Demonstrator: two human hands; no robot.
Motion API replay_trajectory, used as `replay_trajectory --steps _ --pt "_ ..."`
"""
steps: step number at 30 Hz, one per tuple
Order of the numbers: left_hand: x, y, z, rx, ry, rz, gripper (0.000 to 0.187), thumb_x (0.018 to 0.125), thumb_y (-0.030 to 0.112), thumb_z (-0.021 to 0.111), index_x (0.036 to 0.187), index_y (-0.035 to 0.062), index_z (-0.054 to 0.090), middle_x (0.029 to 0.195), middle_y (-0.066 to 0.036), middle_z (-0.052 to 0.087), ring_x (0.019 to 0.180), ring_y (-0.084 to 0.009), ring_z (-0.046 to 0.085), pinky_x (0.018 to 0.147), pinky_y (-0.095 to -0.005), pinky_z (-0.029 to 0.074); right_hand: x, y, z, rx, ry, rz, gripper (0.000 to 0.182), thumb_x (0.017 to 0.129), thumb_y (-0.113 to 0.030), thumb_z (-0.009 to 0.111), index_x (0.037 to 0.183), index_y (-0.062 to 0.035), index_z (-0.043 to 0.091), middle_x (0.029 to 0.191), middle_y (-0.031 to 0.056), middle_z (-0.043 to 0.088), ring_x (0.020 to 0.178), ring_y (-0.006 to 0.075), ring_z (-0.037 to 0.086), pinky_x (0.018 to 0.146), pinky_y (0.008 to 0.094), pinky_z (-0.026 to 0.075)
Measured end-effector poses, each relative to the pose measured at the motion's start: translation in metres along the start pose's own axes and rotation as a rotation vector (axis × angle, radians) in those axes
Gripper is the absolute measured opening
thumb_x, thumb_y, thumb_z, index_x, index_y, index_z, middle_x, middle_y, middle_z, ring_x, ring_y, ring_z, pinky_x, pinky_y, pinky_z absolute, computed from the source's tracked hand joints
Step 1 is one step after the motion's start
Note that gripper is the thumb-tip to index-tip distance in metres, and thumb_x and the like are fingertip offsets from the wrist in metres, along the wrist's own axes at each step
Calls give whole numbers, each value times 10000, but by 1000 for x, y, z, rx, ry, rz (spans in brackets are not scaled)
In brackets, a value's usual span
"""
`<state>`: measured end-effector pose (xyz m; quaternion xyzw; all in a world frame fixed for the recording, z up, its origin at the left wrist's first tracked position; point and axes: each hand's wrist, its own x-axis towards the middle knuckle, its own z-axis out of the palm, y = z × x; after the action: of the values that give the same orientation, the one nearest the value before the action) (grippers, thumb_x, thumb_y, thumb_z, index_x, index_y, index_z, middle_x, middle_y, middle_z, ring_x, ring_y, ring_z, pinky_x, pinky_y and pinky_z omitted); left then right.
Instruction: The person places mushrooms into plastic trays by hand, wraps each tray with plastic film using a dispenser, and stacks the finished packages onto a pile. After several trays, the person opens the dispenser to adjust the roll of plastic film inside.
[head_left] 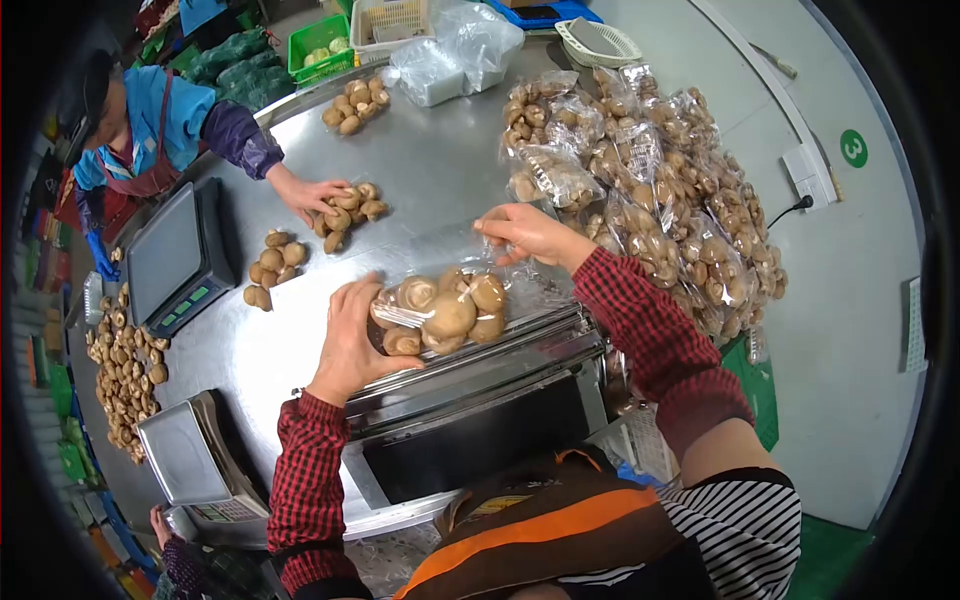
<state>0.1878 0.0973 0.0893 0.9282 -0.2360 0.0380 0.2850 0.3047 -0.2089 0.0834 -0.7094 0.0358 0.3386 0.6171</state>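
The left hand (pixel 352 338) is spread around the near left end of a clear bag of mushrooms (pixel 440 312), its thumb along the lower edge and its fingers at the upper side. The right hand (pixel 528 236) pinches thin clear film between thumb and fingertips, above and to the right of the mushrooms. Between the two hands, the bag lies at the near edge of the metal tabletop (pixel 400 150), its film shiny and wrinkled; the mushrooms inside are plump and round, with smooth tan-brown caps and some paler undersides showing. A white striped patch, too small to read, sits on the film beside the left hand. Beyond and to the right of the right hand is a large heap of bagged mushrooms (pixel 650 190), several with white printed labels whose writing cannot be made out. Left of the left hand are a small loose cluster of mushrooms (pixel 274 267) and a scale (pixel 185 455). Farther off, a co-worker's hand (pixel 312 198) rests on another cluster. On the wall, right of the heap, a green round sign (pixel 853 149) reads "3".
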Motion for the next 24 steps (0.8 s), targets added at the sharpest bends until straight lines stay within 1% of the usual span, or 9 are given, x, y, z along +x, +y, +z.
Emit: replay_trajectory --steps 3,6,7,8,12,14,16,17,24 --pt "-7 2 4 -162 -59 -179 1090 502 416 947 1354 10 401 1090 -187 661 901 -288 670 800 -371 542 -12 -14 -4 -371 -163 204 486 945 -489 574 997 -11 640 784 15 539 701 103 543 628 244 491" --pt "-11 3 -9 -607 -189 -456 1096 547 339 954 1404 -3 361 1087 -193 659 932 -234 653 822 -341 527 -22 -5 -12 -731 -239 301 618 875 -604 611 900 8 696 811 76 573 747 167 579 659 294 477" --pt "-20 -20 -1 -756 -172 -407 1071 614 225 934 1449 -12 307 1062 -170 669 940 -204 645 807 -303 519 -26 14 -16 -711 -211 30 609 873 -578 626 929 25 697 871 98 604 809 203 595 723 318 479" --pt "-22 -26 -11 -1136 -270 -587 915 704 142 870 1434 -28 344 1062 -136 671 967 -200 638 786 -274 511 -29 30 -17 -679 -182 -238 602 872 -552 641 958 42 698 931 120 635 871 239 612 786 342 482" --pt "-30 -32 -22 -813 -355 -557 189 840 97 739 973 -32 704 985 -55 657 849 -117 586 746 -251 471 -39 57 6 -528 9 -419 436 919 -377 644 1006 48 686 1045 141 657 992 276 613 891 355 457" --pt "-36 -24 -13 -708 -211 -409 165 863 125 723 918 -24 680 895 -19 627 812 -112 568 731 -267 463 -43 64 19 -527 99 -531 366 970 -311 581 1029 43 653 970 122 642 914 235 635 812 352 520" --pt "-44 -22 -3 -634 -123 -509 190 912 153 672 868 -24 620 851 -8 591 768 -107 543 705 -260 454 -62 50 40 61 138 -69 329 1007 -294 514 1036 26 584 892 89 607 791 175 644 653 315 574" --pt "-47 -18 -1 -706 -94 -479 196 974 161 589 878 -6 551 797 -9 563 716 -96 516 689 -251 455 -69 54 44 -25 220 -160 297 1028 -292 464 1018 0 521 864 67 582 704 139 638 538 280 577" --pt "-95 75 -8 -1083 -141 -740 284 1036 281 480 894 42 538 656 -9 552 471 -69 480 450 -209 408 -207 86 72 288 117 54 307 1037 -318 444 1067 -21 515 966 69 593 775 147 654 583 278 586"
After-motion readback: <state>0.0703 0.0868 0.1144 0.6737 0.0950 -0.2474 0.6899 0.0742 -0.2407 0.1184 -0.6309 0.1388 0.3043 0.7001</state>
